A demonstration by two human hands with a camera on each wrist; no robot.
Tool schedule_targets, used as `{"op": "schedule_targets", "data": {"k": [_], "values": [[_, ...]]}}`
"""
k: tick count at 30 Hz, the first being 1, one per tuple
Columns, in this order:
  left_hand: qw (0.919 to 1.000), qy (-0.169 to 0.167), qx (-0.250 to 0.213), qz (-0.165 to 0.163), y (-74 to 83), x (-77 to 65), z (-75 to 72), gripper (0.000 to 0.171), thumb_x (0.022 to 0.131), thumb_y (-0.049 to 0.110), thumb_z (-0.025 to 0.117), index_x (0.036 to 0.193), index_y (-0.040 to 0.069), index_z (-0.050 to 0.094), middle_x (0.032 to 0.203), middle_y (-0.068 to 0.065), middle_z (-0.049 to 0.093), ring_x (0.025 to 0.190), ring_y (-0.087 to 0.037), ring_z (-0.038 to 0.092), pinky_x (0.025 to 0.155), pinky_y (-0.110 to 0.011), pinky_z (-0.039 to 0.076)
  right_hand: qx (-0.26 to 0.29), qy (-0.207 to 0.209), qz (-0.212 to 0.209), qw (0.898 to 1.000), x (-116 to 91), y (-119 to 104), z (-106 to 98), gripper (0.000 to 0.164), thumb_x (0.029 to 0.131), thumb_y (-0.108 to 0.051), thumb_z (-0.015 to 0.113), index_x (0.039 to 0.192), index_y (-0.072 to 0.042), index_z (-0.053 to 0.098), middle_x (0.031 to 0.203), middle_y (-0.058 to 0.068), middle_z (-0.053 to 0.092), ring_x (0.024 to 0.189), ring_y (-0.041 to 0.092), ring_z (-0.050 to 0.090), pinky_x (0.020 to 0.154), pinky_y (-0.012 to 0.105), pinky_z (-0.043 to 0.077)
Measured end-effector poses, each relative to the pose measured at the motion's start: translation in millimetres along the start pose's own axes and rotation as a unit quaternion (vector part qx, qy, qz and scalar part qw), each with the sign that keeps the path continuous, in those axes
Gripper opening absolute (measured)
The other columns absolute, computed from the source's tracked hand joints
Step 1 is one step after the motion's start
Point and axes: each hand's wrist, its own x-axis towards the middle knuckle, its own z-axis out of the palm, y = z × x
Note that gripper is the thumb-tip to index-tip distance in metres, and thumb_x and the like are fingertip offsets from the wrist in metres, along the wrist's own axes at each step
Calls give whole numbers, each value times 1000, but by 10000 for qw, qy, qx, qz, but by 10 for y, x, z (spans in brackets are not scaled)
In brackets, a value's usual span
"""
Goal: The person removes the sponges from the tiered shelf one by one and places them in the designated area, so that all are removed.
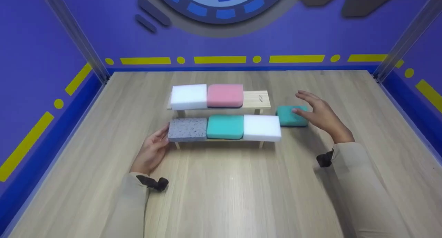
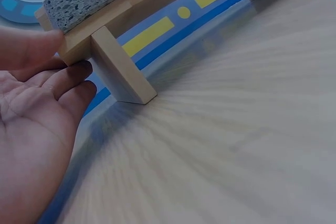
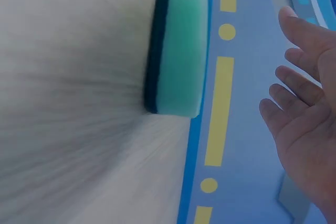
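Note:
At the left end of the front wooden stand (image 2: 123,69), my left hand (image 1: 151,153) holds the board's corner. In the left wrist view the thumb lies at its front edge and the other fingers at its end. A grey speckled sponge (image 1: 187,129), a green sponge (image 1: 225,127) and a white sponge (image 1: 262,127) sit side by side on this stand. My right hand (image 1: 324,116) hovers with spread fingers above another green sponge (image 3: 184,45), which has a dark underside and lies on the table. A gap separates hand and sponge in the right wrist view.
Behind stands a second wooden stand (image 1: 256,98) bearing a white sponge (image 1: 189,96) and a pink sponge (image 1: 225,95), with bare wood at its right end. Blue walls (image 1: 221,45) with yellow marks enclose the wooden table (image 1: 221,189) at the back and sides.

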Motion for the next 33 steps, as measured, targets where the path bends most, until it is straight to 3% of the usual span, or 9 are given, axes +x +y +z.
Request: {"op": "schedule_targets", "data": {"k": [11, 24, 33], "values": [[10000, 54, -9, 80, -9, -13, -10, 64, 88, -20, 33, 147, -15, 10, 157, -29, 9, 117, -3, 54, 104, -18, 44, -124, -20, -306, 9995, 96, -408, -14, 66, 93, -39, 59, 147, -8, 38, 155, 14, 32, 143, 37, 27, 114, 59, 28], [9999, 7, 31, 96, -14, -9, -6, 64, 87, -21, 34, 146, -15, 11, 156, -31, 9, 118, -3, 54, 104, -17, 44, -437, -409, 24, 9982, 213, -748, 45, 68, 93, -41, 59, 150, -16, 33, 157, 11, 30, 145, 34, 25, 117, 56, 26], [10000, 48, 28, 73, -5, -9, -4, 64, 87, -21, 34, 146, -15, 11, 156, -31, 10, 117, -3, 54, 103, -17, 44, -361, -757, 39, 9965, 305, -945, 56, 78, 89, -52, 59, 153, -22, 26, 160, 7, 24, 147, 31, 21, 118, 56, 24]]}}
